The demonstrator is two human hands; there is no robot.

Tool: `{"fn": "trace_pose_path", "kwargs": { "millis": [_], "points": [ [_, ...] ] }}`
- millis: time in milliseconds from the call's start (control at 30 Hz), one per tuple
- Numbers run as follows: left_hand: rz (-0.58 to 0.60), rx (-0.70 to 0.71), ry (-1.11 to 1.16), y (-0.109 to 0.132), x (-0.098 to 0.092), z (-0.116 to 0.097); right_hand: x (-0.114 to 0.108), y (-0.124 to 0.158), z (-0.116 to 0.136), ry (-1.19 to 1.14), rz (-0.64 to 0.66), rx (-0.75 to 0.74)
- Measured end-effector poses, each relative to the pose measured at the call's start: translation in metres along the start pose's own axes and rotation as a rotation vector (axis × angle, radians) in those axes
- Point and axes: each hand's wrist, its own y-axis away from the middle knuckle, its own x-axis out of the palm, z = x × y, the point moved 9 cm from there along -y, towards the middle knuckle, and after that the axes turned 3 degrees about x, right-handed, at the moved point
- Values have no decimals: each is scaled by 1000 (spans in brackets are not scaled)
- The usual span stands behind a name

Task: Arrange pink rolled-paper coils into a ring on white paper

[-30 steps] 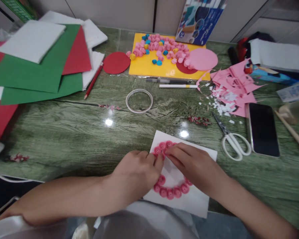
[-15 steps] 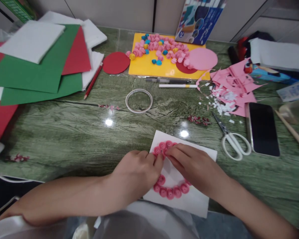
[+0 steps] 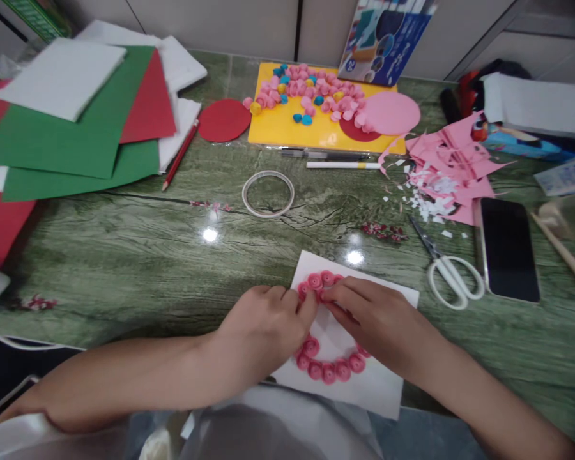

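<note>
A white sheet of card [image 3: 381, 390] lies in front of me, bearing a ring of rolled pink paper flowers [image 3: 329, 372]. My left hand [image 3: 266, 335] rests over the ring's left side, its thumb and forefinger closed at a pink flower near the top. From the right, my right hand [image 3: 388, 322] reaches over the card, fingertips pinched together on the same small pink flower [image 3: 322, 295]. The two sets of fingertips nearly meet and partly hide that flower. My hands cover the ring's left and right sides.
Scissors [image 3: 453, 278] and a phone [image 3: 510, 249] lie to the right, below pink paper scraps [image 3: 453, 150]. A tape roll [image 3: 268, 214] sits mid-table. Behind, loose petals [image 3: 306, 80] cover a yellow sheet [image 3: 287, 131]. Green sheets [image 3: 76, 137] and a red pencil [image 3: 181, 156] lie left.
Both hands stay at the top of the ring, with only slight finger shifts around the pink flower. Otherwise the view has barely moved.
</note>
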Motion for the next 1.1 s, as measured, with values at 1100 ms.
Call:
{"fn": "trace_pose_path", "kwargs": {
  "millis": [1100],
  "points": [
    [-178,-48,196,-23,3,27,-39,-2,-9,19,-205,93]
  ]
}}
